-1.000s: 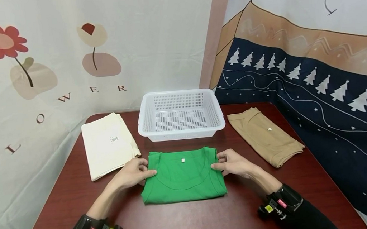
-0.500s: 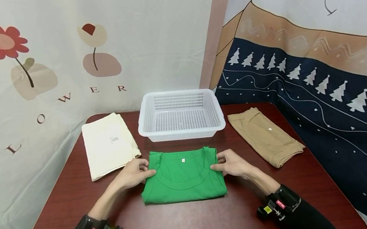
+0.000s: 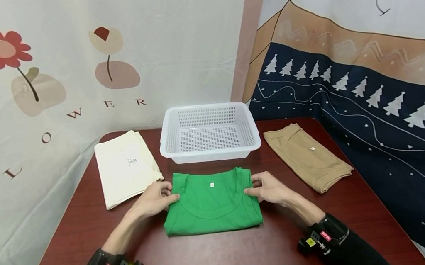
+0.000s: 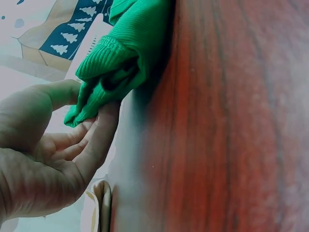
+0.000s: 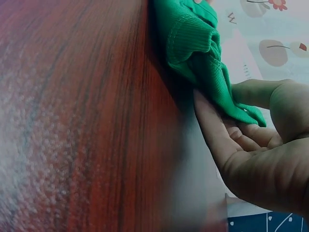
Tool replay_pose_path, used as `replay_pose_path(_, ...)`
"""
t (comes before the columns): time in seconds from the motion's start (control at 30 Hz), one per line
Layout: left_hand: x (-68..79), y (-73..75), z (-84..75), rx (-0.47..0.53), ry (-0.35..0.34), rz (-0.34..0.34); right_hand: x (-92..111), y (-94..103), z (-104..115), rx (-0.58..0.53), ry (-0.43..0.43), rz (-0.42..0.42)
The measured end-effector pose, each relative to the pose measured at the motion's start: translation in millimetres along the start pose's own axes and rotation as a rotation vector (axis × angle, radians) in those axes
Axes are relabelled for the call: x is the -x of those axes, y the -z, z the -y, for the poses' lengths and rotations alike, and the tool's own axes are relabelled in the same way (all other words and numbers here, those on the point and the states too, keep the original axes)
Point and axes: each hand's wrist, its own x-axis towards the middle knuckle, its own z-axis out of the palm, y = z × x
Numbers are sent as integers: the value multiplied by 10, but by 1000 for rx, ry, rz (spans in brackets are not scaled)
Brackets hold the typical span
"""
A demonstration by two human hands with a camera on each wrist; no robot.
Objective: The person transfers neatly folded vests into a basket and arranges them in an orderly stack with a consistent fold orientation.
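Observation:
A folded green shirt (image 3: pixel 212 207) with a small white label lies at the middle of the table, neckline facing away from me. My left hand (image 3: pixel 154 200) pinches its left edge, thumb on top and fingers beneath. On the opposite edge, my right hand (image 3: pixel 271 189) pinches the cloth in the same manner. In the left wrist view the green shirt (image 4: pixel 130 43) sits between thumb and fingers, its layered edge showing. The right wrist view shows the green shirt (image 5: pixel 193 43) with my fingers under its edge; some fingertips are hidden by the cloth.
A white perforated plastic basket (image 3: pixel 211 155) stands behind the shirt. Folded cream cloth (image 3: pixel 123 172) lies at the left, close to my left hand. A folded tan shirt (image 3: pixel 308 158) lies at the right. Printed curtains (image 3: pixel 190 47) hang behind the dark red table (image 3: pixel 215 257).
The far edge of the green shirt has risen slightly between my hands. Both hands keep their pinch and have barely moved.

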Motion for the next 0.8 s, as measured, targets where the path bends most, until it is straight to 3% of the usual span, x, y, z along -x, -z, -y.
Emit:
replay_pose_path(0.47, 63, 84, -105, 49, -38, -18, 56, 52, 77, -87, 25, -3)
replay_pose_path(0.8, 154, 173, -235, 93, -80, -33, 119, 137, 204, -81, 52, -35)
